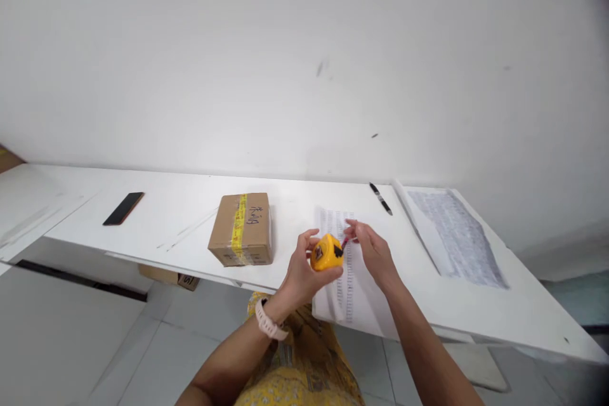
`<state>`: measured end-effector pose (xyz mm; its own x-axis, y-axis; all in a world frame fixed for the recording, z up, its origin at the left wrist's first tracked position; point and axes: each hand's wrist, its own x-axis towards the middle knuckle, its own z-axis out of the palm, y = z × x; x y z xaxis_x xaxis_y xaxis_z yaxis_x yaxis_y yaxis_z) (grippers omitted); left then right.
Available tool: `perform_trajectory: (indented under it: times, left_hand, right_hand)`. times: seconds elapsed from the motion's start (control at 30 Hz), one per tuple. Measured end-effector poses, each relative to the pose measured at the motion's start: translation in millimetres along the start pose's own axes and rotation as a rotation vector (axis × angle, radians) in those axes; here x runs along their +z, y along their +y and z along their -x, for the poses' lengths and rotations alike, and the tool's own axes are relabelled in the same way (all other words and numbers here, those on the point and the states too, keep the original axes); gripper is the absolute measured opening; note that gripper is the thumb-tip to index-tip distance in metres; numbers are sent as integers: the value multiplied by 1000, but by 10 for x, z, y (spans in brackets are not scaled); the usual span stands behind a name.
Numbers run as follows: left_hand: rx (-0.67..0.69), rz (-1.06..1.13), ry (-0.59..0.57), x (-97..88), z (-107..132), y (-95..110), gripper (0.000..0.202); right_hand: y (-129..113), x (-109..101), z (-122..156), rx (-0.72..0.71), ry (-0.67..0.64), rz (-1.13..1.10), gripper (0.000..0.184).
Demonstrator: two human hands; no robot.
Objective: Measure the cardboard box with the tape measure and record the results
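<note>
Fingers point(353, 226) on one tape measure point(326, 253)

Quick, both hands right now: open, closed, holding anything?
Left hand: closed around the yellow tape measure.
Right hand: fingertips pinched shut at the tape measure's front tab.

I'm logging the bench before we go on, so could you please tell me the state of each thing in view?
Tape measure: held in left hand, right hand pinching its tip.
Cardboard box: taped shut.
Phone: screen dark, lying flat.
Pen: lying loose.
Printed sheet: flat, overhanging the table edge.
</note>
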<state>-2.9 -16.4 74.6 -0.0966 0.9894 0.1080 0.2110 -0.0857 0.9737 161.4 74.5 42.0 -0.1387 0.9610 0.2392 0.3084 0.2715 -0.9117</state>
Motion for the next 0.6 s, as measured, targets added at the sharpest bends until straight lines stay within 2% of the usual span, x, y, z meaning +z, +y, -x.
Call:
perform_trajectory:
  times: [0.07, 0.17, 0.3, 0.47, 0.6]
  left_hand:
    - [-42, 88, 19, -152, 273, 107, 74]
    - [-83, 85, 120, -415, 587, 172, 74]
    - [-100, 21, 263, -748, 866, 186, 71]
    - [-60, -41, 367, -994, 1066, 198, 74]
    - [-46, -17, 397, -1093, 1118, 200, 77]
  right_hand:
    - [-324, 62, 174, 4, -274, -114, 44]
    - [-695, 207, 366, 12, -481, -145, 40]
    - [-950, 500, 419, 124, -714, -252, 46]
    - [-1121, 922, 397, 201, -772, -393, 51]
    - [-1277, 1069, 396, 204, -773, -432, 41]
